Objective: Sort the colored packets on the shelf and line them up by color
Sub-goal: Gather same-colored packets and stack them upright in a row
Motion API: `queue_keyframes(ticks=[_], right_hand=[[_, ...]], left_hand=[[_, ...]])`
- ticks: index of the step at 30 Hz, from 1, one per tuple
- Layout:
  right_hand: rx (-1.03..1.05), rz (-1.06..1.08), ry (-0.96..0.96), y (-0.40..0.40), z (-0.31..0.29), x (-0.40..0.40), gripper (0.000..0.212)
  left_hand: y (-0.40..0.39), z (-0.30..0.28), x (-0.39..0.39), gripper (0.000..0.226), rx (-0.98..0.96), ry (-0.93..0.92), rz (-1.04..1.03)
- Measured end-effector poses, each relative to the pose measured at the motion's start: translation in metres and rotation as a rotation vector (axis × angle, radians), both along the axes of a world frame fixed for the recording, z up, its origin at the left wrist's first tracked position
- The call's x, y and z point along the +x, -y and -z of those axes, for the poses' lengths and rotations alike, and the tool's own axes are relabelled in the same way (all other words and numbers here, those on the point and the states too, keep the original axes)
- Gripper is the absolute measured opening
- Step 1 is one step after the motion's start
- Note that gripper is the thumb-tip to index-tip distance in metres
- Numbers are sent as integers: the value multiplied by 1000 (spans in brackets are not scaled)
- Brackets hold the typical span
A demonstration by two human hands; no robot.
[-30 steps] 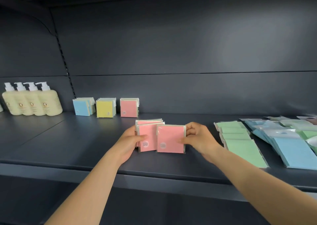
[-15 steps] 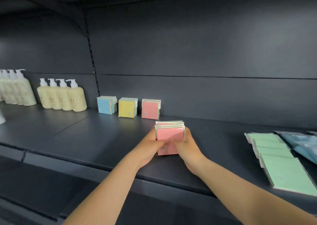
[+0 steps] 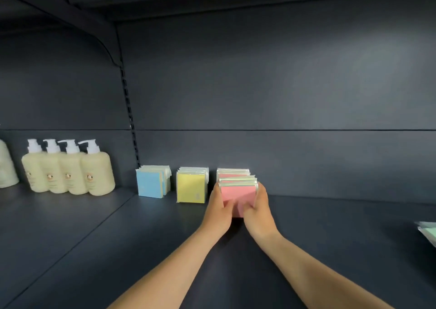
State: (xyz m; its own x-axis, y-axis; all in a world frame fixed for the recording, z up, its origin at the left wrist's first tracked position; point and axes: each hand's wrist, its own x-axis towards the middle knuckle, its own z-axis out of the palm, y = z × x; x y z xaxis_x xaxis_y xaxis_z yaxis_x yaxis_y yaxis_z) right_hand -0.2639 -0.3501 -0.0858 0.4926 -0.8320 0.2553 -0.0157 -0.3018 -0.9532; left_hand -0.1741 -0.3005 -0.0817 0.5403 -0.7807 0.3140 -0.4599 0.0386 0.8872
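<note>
A stack of pink packets [image 3: 238, 192] stands upright on the dark shelf [image 3: 118, 238], held between both hands. My left hand [image 3: 218, 211] grips its left side and my right hand [image 3: 258, 211] grips its right side. Directly behind it, against the back wall, stands a row of pink packets [image 3: 232, 173], mostly hidden by the held stack. To the left stand a row of yellow packets [image 3: 191, 187] and a row of blue packets [image 3: 152, 183].
Several cream pump bottles [image 3: 68, 170] stand at the left on the neighbouring shelf section. Green packets [image 3: 428, 232] lie flat at the far right edge. A slotted upright [image 3: 128, 110] splits the back wall.
Both hands gathered the spread pink packets into one stack and carried it back and left, up to the pink row. The view shifted left, so the green and blue flat packets left the frame.
</note>
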Motion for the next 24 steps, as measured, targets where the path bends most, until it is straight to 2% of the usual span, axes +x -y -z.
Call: queue_keyframes(ticks=[4,8,14,17,24], right_hand=[[25,96,-46,14,4,31,45],[85,103,-41,23,7,44,49],[121,71,-11,29,7,52,55],[129,27,-14,33,8,50,62],[101,-42,-75,38,8,44,55]], left_hand=[[26,12,28,50,-48,13,-24],[42,16,33,51,-81,-61,-96],[47,18,40,66,-57,-343,42],[43,15,42,61,-76,-350,81],[39,12,45,61,-39,-335,90]])
